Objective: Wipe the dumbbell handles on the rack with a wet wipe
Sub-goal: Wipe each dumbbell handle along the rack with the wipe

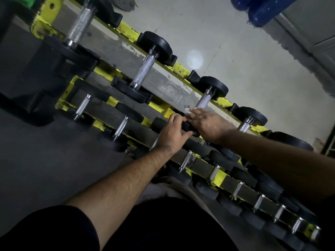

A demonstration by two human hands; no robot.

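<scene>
Both my forearms reach over the yellow rack (178,68).
My left hand (172,132) grips a black dumbbell head (187,126); my right hand (208,124), fingers nearly straight, presses the white wet wipe (188,111) at the knurled handle (204,100) base.

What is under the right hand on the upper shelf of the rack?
A white wipe shows at the fingertips of the right hand, at the near end of a knurled dumbbell handle. The hand covers the rest of it.

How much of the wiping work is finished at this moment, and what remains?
Nothing looks clearly finished; no handle shows visible wetness. In hand: the right hand holds a white wipe at one upper-row handle, while the left hand grips that dumbbell's black head. Left: seemingly the lower-row handles.
</scene>
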